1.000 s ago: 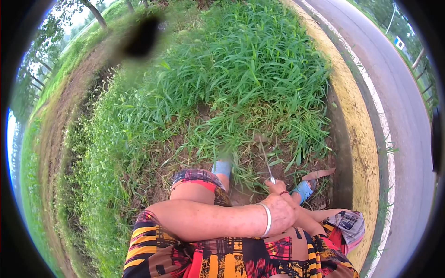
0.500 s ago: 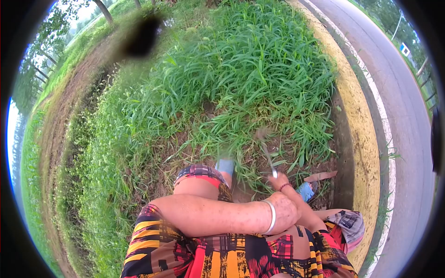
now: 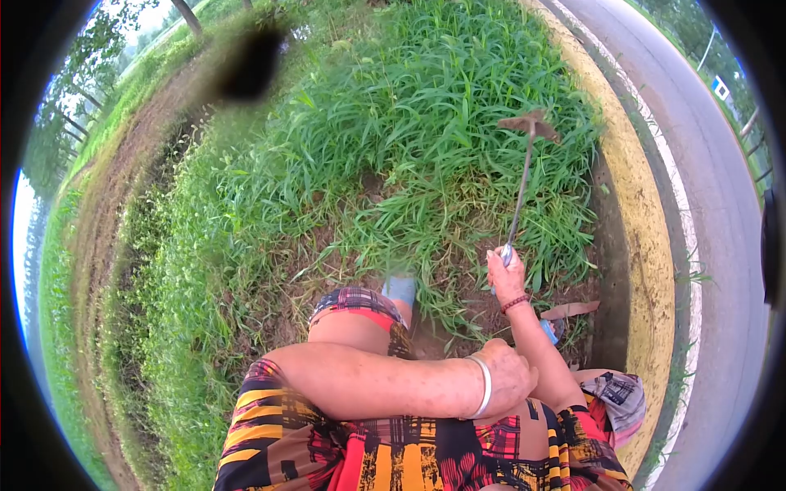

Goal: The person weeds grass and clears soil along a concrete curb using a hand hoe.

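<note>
A hand hoe with a thin grey metal shaft [image 3: 523, 190] and broad rust-brown blade [image 3: 529, 124] is gripped in the right hand [image 3: 508, 277], its blade ahead of that hand over long-leaved green grass [image 3: 442, 106]. The left hand [image 3: 503, 378], silver-bangled, lies nearer the body, fingers partly curled; whether it holds anything cannot be told.

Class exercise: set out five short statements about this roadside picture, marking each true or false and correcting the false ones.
1. The right hand grips a hoe-like tool. True.
2. A pale bangle rings the wrist of the left hand. True.
3. Both hands grip the tool. False: only the right does.
4. The yellow curb separates grass from road. True.
5. The tool lies on the road. False: it is in hand, its head seen against the grass.
</note>
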Available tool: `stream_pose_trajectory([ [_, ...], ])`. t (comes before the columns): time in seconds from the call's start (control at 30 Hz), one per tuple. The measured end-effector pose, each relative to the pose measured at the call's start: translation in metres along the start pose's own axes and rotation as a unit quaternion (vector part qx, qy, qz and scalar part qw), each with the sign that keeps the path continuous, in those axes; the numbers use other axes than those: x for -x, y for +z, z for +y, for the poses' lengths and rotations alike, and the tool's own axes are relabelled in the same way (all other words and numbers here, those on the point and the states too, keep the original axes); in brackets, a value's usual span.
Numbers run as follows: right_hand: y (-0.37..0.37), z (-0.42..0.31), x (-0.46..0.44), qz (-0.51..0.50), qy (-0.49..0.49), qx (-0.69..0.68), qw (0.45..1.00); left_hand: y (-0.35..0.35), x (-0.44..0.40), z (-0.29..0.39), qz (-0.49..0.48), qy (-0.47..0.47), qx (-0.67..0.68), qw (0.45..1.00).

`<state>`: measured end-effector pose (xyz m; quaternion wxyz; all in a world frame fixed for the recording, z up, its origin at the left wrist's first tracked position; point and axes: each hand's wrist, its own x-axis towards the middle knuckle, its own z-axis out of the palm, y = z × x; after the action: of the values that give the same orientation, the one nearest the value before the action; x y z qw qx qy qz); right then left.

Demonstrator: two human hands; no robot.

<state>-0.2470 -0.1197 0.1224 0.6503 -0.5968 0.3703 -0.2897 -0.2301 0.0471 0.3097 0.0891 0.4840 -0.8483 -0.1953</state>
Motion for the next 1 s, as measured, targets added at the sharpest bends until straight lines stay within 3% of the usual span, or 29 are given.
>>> stream_pose_trajectory([
  [0.03, -0.007, 0.028, -0.004, 0.016, 0.021, 0.106, 0.994, 0.0, 0.0, 0.0, -0.009, 0.001, 0.003, 1.0],
  [0.07, -0.016, 0.06, -0.001, 0.025, -0.047, 0.283, 0.958, -0.001, 0.0, -0.001, -0.016, 0.003, 0.005, 1.0],
  [0.1, -0.026, 0.072, 0.013, -0.019, 0.078, 0.399, 0.913, -0.003, 0.0, 0.0, -0.015, 0.003, 0.005, 1.0],
  [0.13, -0.047, 0.111, 0.029, -0.077, 0.081, 0.434, 0.894, -0.007, 0.002, 0.001, -0.021, -0.006, 0.003, 1.0],
  [0.17, -0.065, 0.136, 0.044, -0.181, 0.171, 0.492, 0.835, -0.009, 0.002, 0.001, -0.028, -0.013, 0.0, 1.0],
  [0.2, -0.071, 0.121, 0.073, -0.203, 0.262, 0.468, 0.819, -0.008, 0.003, 0.0, -0.027, -0.012, -0.002, 1.0],
  [0.23, -0.078, 0.14, 0.084, -0.202, 0.263, 0.468, 0.819, -0.005, 0.004, -0.001, 0.009, -0.007, -0.028, 1.0],
  [0.3, -0.094, 0.195, 0.092, -0.123, 0.176, 0.474, 0.854, -0.007, 0.004, 0.0, 0.043, -0.006, -0.048, 0.998],
  [0.33, -0.088, 0.176, 0.085, -0.126, 0.176, 0.474, 0.854, -0.017, 0.005, 0.003, 0.045, -0.017, -0.044, 0.998],
  [0.4, -0.074, 0.119, 0.055, -0.086, 0.176, 0.371, 0.908, -0.022, 0.003, 0.003, 0.048, -0.026, -0.042, 0.998],
  [0.47, -0.045, 0.053, 0.038, -0.041, 0.143, 0.322, 0.935, -0.02, -0.005, 0.001, 0.151, 0.027, 0.003, 0.988],
  [0.5, -0.035, 0.041, 0.029, -0.026, 0.12, 0.226, 0.966, -0.026, -0.005, 0.001, 0.152, 0.025, -0.001, 0.988],
  [0.57, -0.009, 0.012, 0.018, 0.016, 0.087, 0.067, 0.994, -0.046, -0.004, 0.006, 0.301, 0.093, 0.222, 0.923],
  [0.6, -0.005, 0.012, 0.016, 0.011, 0.084, 0.065, 0.994, -0.053, -0.003, 0.006, 0.302, 0.09, 0.217, 0.924],
  [0.67, 0.001, 0.021, 0.014, 0.02, 0.055, -0.016, 0.998, -0.065, -0.001, 0.005, 0.204, 0.182, 0.503, 0.82],
  [0.7, -0.006, 0.038, 0.016, 0.032, 0.081, 0.108, 0.99, -0.073, 0.0, 0.008, 0.204, 0.209, 0.551, 0.782],
  [0.73, -0.019, 0.07, 0.016, 0.003, 0.091, 0.263, 0.961, -0.078, 0.003, 0.009, 0.202, 0.206, 0.546, 0.786],
  [0.77, -0.035, 0.102, 0.022, -0.022, 0.096, 0.41, 0.907, -0.082, 0.007, 0.011, 0.199, 0.209, 0.598, 0.747],
  [0.8, -0.052, 0.124, 0.041, -0.086, 0.116, 0.456, 0.878, -0.088, 0.011, 0.012, 0.194, 0.213, 0.648, 0.705],
  [0.87, -0.088, 0.184, 0.066, -0.243, 0.224, 0.491, 0.806, -0.102, 0.019, 0.009, 0.158, 0.192, 0.66, 0.709],
  [0.93, -0.085, 0.188, 0.083, -0.151, 0.27, 0.432, 0.847, -0.108, 0.02, 0.005, 0.184, 0.298, 0.652, 0.672],
  [1.0, -0.076, 0.175, 0.067, -0.071, 0.282, 0.311, 0.905, -0.115, 0.026, 0.009, 0.176, 0.283, 0.679, 0.654],
])
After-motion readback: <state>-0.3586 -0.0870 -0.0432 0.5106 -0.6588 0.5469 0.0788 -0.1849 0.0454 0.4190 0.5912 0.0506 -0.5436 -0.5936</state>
